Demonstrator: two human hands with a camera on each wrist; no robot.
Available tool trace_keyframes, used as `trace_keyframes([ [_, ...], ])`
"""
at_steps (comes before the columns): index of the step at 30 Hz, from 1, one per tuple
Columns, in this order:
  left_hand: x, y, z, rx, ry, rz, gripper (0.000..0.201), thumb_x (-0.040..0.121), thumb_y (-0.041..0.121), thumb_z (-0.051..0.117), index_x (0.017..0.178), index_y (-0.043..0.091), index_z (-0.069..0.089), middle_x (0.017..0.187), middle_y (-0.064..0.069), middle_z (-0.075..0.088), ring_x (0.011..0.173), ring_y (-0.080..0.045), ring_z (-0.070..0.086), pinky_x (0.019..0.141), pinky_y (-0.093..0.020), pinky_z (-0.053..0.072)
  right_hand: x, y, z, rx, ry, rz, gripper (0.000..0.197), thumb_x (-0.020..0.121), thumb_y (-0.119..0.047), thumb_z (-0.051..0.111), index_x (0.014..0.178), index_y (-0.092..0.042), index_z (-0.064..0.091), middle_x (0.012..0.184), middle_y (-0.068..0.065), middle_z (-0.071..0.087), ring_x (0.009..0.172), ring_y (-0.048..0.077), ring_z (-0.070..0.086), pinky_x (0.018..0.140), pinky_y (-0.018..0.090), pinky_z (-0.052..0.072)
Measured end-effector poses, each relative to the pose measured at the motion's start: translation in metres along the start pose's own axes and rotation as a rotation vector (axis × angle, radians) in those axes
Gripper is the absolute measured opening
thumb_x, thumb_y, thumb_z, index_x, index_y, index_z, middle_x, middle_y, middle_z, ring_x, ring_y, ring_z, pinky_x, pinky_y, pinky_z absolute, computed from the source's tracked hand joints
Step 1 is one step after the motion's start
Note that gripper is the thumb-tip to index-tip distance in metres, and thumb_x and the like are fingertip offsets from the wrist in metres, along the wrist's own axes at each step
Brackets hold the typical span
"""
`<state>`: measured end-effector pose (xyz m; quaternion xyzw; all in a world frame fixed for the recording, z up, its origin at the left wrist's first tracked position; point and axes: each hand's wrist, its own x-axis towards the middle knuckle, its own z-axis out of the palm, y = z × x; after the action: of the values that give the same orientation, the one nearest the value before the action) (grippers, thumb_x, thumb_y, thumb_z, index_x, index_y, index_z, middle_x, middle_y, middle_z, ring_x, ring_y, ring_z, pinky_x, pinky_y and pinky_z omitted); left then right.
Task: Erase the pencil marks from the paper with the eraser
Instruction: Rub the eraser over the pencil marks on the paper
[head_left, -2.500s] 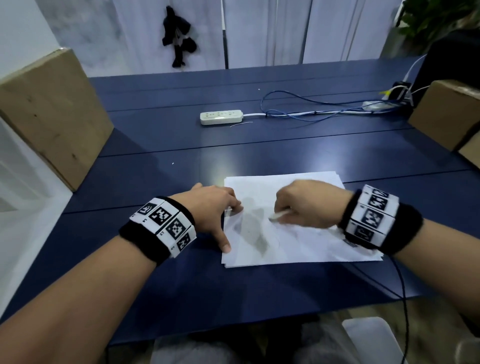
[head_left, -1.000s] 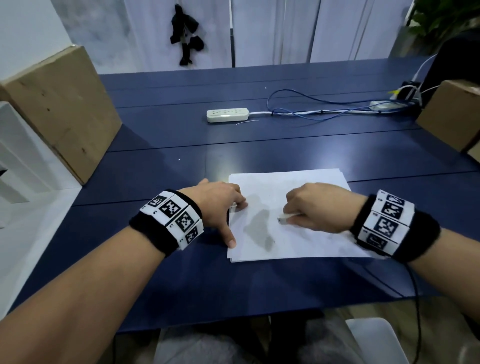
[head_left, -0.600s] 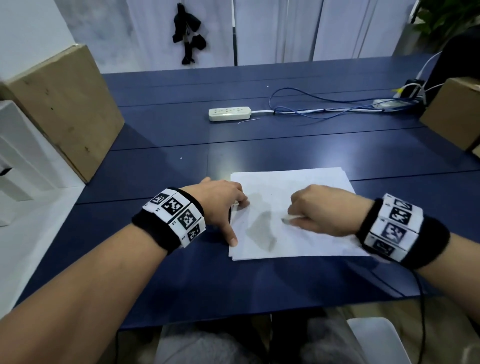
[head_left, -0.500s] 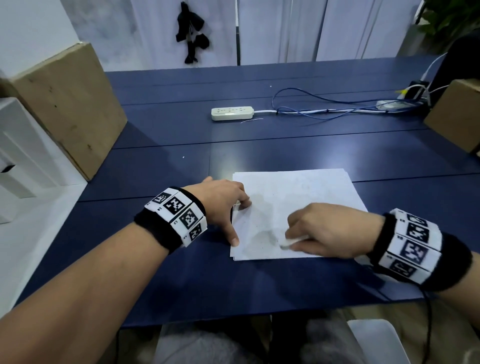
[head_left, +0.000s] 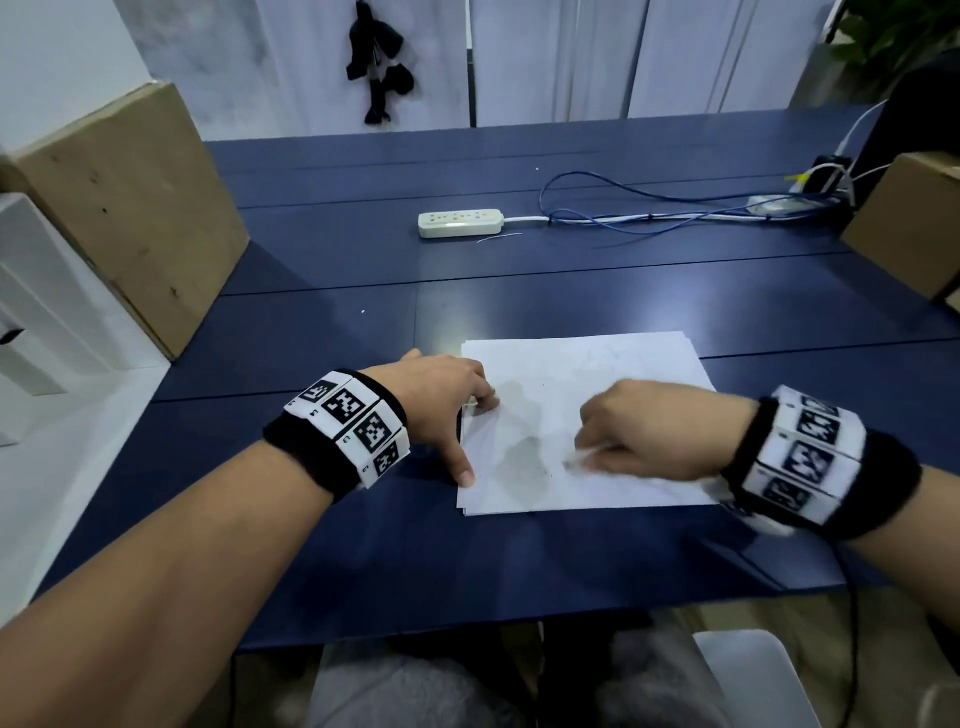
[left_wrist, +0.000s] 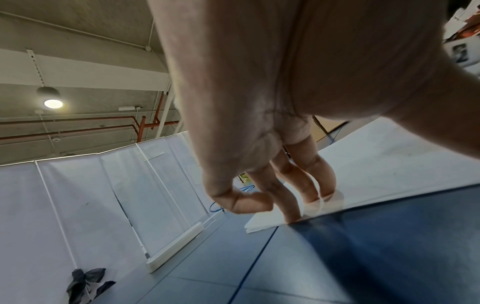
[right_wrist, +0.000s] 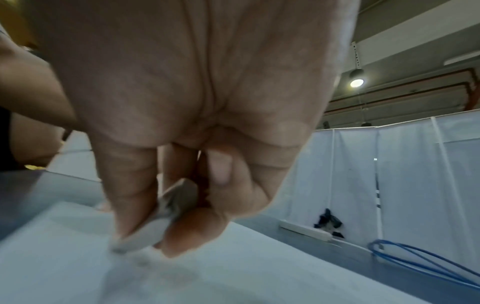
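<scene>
eraser (right_wrist: 166, 216) in right hand (head_left: 654, 431) grip, tip on paper (head_left: 623, 364)

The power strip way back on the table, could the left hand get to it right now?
Probably yes: bare blue table lies between the left hand and the power strip. But its fingers press down the paper, so reaching would leave the sheet unheld.
</scene>
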<state>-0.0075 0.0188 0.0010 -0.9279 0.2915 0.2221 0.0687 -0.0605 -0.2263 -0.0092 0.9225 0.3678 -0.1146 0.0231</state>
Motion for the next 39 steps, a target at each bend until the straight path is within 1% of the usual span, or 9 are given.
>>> trace_keyframes([
  [4,-0.001,0.0,0.0,0.009,-0.001,-0.004,0.094,0.057,0.065,0.086,0.137,0.031,0.051,0.132,0.015,0.047,0.117,-0.012,0.048,0.105,-0.043,0.034,0.023,0.027,-0.002,-0.044,0.128,0.178,0.049,0.097,-0.054,0.045,0.076,-0.013,0.061,0.079,0.004,0.064,0.079,0.028,0.06,0.072,0.043,0.053],
  [10,0.001,-0.001,0.0,0.011,0.002,0.001,0.091,0.055,0.065,0.086,0.133,0.029,0.054,0.129,0.014,0.049,0.116,-0.013,0.05,0.1,-0.041,0.035,-0.005,-0.012,-0.004,0.0,-0.07,-0.129,0.046,0.095,-0.054,0.036,0.095,-0.018,0.066,0.096,-0.002,0.062,0.091,0.021,0.058,0.074,0.035,0.046],
  [16,0.0,0.0,0.0,0.012,0.004,-0.002,0.093,0.056,0.066,0.086,0.135,0.031,0.052,0.131,0.015,0.047,0.119,-0.012,0.049,0.104,-0.045,0.034,0.033,0.031,-0.008,-0.043,0.094,0.115,0.048,0.09,-0.06,0.043,0.081,-0.018,0.066,0.08,0.0,0.066,0.08,0.026,0.061,0.071,0.043,0.055],
  [19,0.0,-0.002,0.001,0.01,0.004,-0.004,0.094,0.056,0.065,0.086,0.136,0.031,0.052,0.131,0.015,0.048,0.12,-0.012,0.049,0.105,-0.045,0.034,0.025,0.022,-0.004,-0.018,0.127,0.011,0.052,0.09,-0.062,0.041,0.083,-0.017,0.066,0.08,-0.001,0.065,0.079,0.023,0.06,0.07,0.038,0.052],
  [23,0.001,-0.001,0.002,0.01,0.001,0.009,0.094,0.056,0.066,0.085,0.136,0.031,0.051,0.13,0.014,0.048,0.119,-0.012,0.049,0.104,-0.045,0.035,0.004,-0.005,-0.003,0.108,-0.056,-0.159,0.049,0.09,-0.06,0.041,0.094,-0.021,0.07,0.088,-0.004,0.062,0.085,0.017,0.057,0.073,0.034,0.047],
  [28,0.0,-0.001,0.001,0.02,0.006,0.01,0.094,0.057,0.067,0.084,0.137,0.031,0.051,0.131,0.015,0.048,0.119,-0.011,0.048,0.104,-0.043,0.035,0.034,0.029,-0.01,-0.035,0.082,0.071,0.065,0.079,-0.071,0.028,0.081,-0.018,0.066,0.078,0.0,0.066,0.079,0.025,0.061,0.071,0.042,0.054],
  [32,0.001,-0.004,0.002,0.002,0.011,0.007,0.094,0.057,0.065,0.085,0.137,0.031,0.051,0.131,0.015,0.048,0.119,-0.012,0.048,0.104,-0.043,0.034,0.016,0.016,-0.002,-0.114,0.121,0.005,0.042,0.095,-0.051,0.041,0.09,-0.018,0.067,0.092,-0.001,0.064,0.088,0.023,0.06,0.07,0.032,0.047],
  [35,0.003,-0.006,0.003,-0.008,0.01,0.022,0.092,0.055,0.066,0.085,0.135,0.033,0.052,0.13,0.016,0.048,0.12,-0.012,0.049,0.104,-0.044,0.033,-0.006,-0.005,0.0,0.056,-0.01,-0.123,0.035,0.098,-0.046,0.048,0.1,-0.018,0.069,0.094,-0.003,0.062,0.087,0.014,0.051,0.068,0.027,0.035],
  [39,0.003,-0.005,0.002,0.005,0.007,0.021,0.094,0.054,0.068,0.085,0.135,0.032,0.052,0.13,0.016,0.048,0.119,-0.012,0.05,0.105,-0.046,0.033,0.016,0.012,-0.006,-0.017,0.026,0.026,0.05,0.089,-0.059,0.04,0.095,-0.018,0.07,0.091,-0.001,0.067,0.089,0.02,0.059,0.076,0.034,0.05],
])
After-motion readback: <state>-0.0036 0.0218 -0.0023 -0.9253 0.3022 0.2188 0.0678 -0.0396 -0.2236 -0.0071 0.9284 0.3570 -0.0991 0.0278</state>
